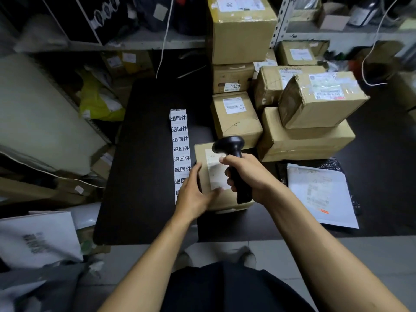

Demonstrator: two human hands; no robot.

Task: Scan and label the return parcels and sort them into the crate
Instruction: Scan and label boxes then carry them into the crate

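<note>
A small cardboard parcel with a white shipping label lies on the black table, near its front. My left hand holds the parcel by its left side, thumb across the top. My right hand grips a black handheld scanner, its head just above the parcel's far edge and pointing down at the label. A long strip of white return stickers with black characters runs down the table just left of the parcel; its near end is hidden under my left hand.
Several brown cardboard boxes are stacked to the right and behind the parcel. A white poly mailer lies at the right front. Shelves with bags and boxes stand behind; a white bag sits at lower left.
</note>
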